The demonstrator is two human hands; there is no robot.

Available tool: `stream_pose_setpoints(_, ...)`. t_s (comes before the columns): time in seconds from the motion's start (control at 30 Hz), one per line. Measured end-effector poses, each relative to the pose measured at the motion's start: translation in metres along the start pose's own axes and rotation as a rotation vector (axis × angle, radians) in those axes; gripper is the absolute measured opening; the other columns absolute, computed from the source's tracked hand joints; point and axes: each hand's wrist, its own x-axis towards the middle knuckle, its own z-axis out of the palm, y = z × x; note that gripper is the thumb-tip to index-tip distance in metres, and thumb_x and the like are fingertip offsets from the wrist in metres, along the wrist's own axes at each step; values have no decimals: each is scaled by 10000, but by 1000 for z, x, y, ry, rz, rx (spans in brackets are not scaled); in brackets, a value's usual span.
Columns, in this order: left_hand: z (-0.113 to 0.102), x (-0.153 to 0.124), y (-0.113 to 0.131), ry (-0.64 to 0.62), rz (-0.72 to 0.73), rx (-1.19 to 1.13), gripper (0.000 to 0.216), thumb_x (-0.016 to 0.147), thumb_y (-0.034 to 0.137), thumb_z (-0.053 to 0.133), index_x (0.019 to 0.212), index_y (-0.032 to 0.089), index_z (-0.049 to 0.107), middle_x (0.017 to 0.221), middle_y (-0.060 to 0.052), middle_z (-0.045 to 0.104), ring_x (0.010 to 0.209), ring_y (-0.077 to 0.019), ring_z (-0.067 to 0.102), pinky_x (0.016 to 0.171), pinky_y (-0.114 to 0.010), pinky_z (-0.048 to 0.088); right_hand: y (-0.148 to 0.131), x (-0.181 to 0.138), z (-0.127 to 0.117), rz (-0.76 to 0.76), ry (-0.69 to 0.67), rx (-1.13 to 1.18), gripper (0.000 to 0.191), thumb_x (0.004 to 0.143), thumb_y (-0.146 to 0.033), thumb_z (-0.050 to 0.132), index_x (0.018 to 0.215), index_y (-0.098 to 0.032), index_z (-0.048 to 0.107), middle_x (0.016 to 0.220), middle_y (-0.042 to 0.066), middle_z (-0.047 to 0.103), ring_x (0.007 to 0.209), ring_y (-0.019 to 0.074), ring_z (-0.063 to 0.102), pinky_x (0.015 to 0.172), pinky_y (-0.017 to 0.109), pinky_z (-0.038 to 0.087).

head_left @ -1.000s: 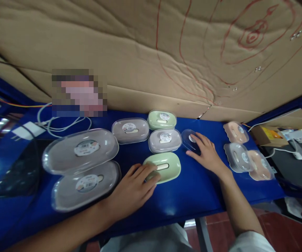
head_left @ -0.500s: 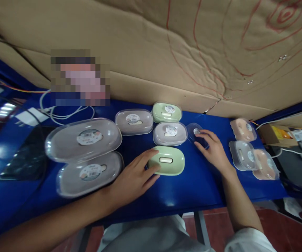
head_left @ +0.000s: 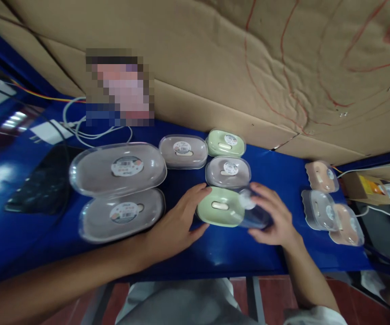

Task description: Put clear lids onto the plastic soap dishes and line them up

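An uncovered pale green soap dish (head_left: pixel 220 215) with a cream oval piece in its middle lies on the blue table. My left hand (head_left: pixel 181 216) is around its left end, the fingertips at the far rim and the thumb at the near rim. In my right hand (head_left: pixel 272 216) is a clear plastic lid (head_left: pixel 257 215) with a round white label, gripped between fingers and thumb. Tilted and blurred, the lid is at the dish's right end and partly overlaps it. Just behind stands a grey lidded dish (head_left: pixel 228 177), with a green lidded dish (head_left: pixel 227 144) beyond it.
Several grey lidded dishes (head_left: pixel 118 169) lie to the left. Peach and grey dishes (head_left: pixel 322 177) stand at the right. A white charger (head_left: pixel 51 132), cables and a black glossy item (head_left: pixel 39 185) are at the far left. A cardboard wall (head_left: pixel 195 67) rises behind.
My right hand has brought the clear lid from the table at the right over to the green dish's right end. My left hand stays at its left end. The view has shifted slightly.
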Motion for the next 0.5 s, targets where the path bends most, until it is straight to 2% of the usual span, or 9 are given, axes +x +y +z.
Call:
stream_pose_setpoints(0.1,4,-1,-3,16,5,-44,960,971,185,729,1729,261,145,1682,-190,445,1577,-339,473,1306,-552,452,-16,7,17,-155,-154,-69,743,987,-513,741,1646,-307,466,1576,142,623,1517,369,547,1190,567,514)
stream_pose_setpoints(0.27,-1,1,1,-29,-19,-50,872,960,159,736,1688,268,268,1673,-174,429,1581,-323,456,1305,-543,449,-14,10,37,-182,-241,-123,738,1051,-567,649,1679,-231,453,1667,163,531,1611,376,413,1259,587,451)
stream_pose_setpoints(0.4,-5,2,4,-71,-19,40,683,1023,195,681,1638,267,394,1688,-168,391,1578,-316,459,1284,-517,477,-8,3,46,-184,-276,-120,698,1026,-570,688,1650,-309,511,1726,117,460,1660,406,302,1271,634,437)
stream_pose_setpoints(0.5,-3,-1,1,-74,20,122,630,1064,246,638,1646,264,398,1707,-177,381,1592,-328,444,1277,-523,482,-7,1,52,-195,-282,-125,670,1015,-534,721,1633,-359,530,1734,92,447,1667,398,286,1270,619,450)
